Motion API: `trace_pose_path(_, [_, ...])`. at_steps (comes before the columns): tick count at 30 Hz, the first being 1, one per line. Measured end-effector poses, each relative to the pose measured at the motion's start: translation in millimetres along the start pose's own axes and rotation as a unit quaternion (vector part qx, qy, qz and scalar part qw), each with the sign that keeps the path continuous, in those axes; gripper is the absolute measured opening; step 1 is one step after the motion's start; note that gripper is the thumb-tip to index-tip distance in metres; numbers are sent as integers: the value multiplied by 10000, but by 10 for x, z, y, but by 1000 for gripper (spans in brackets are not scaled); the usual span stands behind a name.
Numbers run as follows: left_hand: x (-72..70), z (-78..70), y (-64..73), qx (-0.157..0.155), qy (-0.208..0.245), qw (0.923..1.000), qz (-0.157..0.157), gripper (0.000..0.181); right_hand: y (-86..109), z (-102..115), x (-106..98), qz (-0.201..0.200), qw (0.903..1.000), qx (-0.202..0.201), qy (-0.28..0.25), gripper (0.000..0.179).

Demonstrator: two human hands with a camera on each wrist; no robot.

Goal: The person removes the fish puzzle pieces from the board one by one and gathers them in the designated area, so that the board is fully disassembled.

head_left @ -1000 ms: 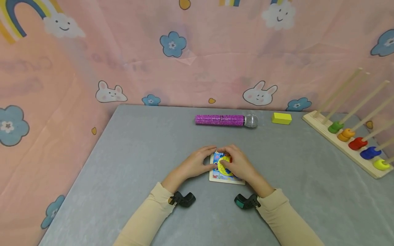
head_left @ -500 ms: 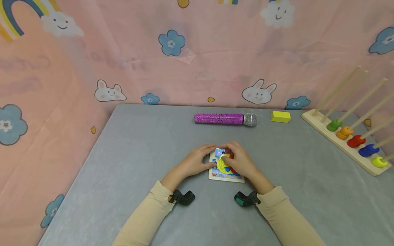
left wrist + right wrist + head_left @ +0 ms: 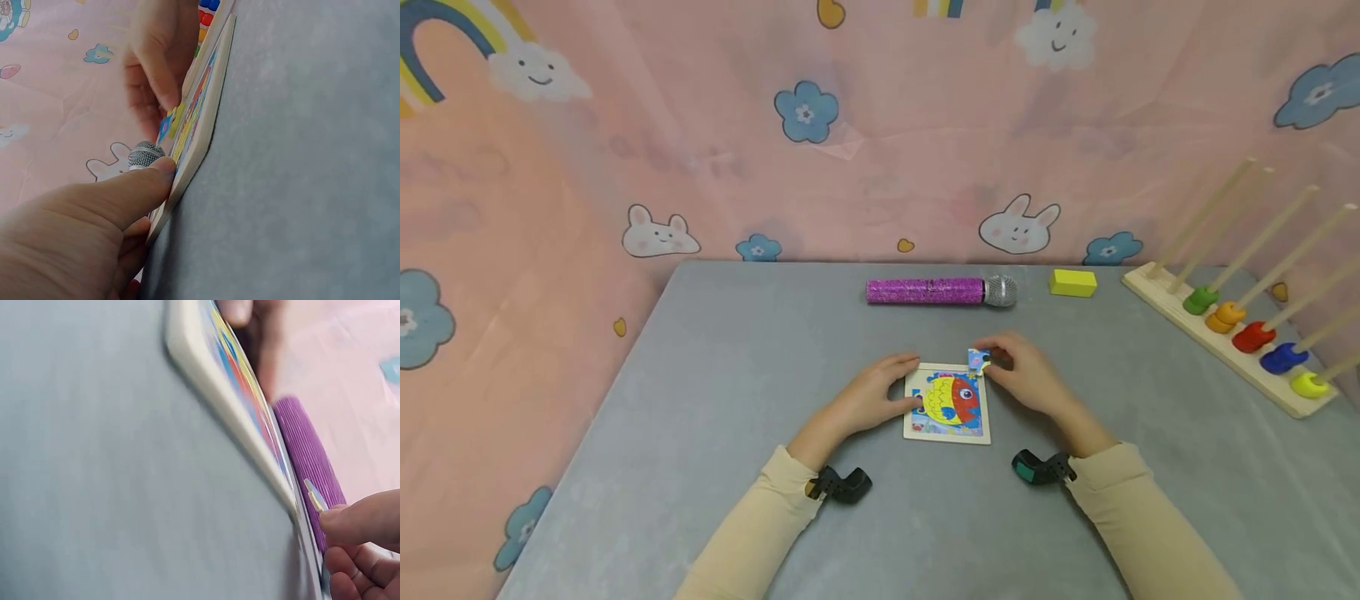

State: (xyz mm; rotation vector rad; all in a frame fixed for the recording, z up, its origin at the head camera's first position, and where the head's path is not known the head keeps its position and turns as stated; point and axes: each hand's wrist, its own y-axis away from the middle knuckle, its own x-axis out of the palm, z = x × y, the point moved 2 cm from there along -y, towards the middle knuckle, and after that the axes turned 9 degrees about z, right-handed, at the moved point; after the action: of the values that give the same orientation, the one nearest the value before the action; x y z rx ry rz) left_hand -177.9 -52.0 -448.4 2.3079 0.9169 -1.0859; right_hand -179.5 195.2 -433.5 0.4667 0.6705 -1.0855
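Observation:
A small square wooden jigsaw puzzle (image 3: 952,404) with a yellow and red fish picture lies on the grey table. A pale bare patch shows at its upper left corner. My left hand (image 3: 868,398) holds the puzzle's left side, thumb on the frame's edge and fingers along the far left corner. Between thumb and fingers, my right hand (image 3: 1028,375) pinches a blue and yellow puzzle piece (image 3: 977,360) over the puzzle's far right corner. The left wrist view shows this piece (image 3: 165,127) tilted above the board; in the right wrist view its thin edge (image 3: 316,496) shows.
Behind the puzzle lies a glittery purple microphone (image 3: 925,291) with a silver head. A yellow block (image 3: 1072,283) is to its right. At the far right stands a wooden peg rack (image 3: 1217,342) with coloured beads. A pink printed cloth (image 3: 880,167) hangs behind the table.
My right hand has lifted the puzzle piece off the upper left of the puzzle and moved right with it, uncovering the fish picture. The left hand stays on the puzzle's left side.

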Motion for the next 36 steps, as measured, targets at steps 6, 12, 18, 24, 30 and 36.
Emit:
trace_pose_path(6, [10, 14, 28, -24, 64, 10000, -54, 63, 108, -240, -219, -246, 9995, 175, 91, 31])
trace_pose_path(12, [6, 26, 51, -50, 17, 10000, -12, 64, 246, -379, -301, -759, 9963, 320, 245, 31])
trace_pose_path(18, [9, 16, 47, -65, -21, 10000, 19, 65, 301, -481, -292, -1000, 9933, 420, 387, 31])
trace_pose_path(24, [10, 8, 38, -47, 29, 10000, 14, 64, 303, -529, -277, -989, 9929, 490, 445, 32])
trace_pose_path(30, [5, 5, 34, -66, 55, 10000, 2, 64, 293, -533, -291, -906, 9940, 459, 397, 32])
trace_pose_path(36, [-1, 15, 12, -49, 77, 10000, -21, 64, 292, -526, -332, -859, 9949, 471, 248, 34])
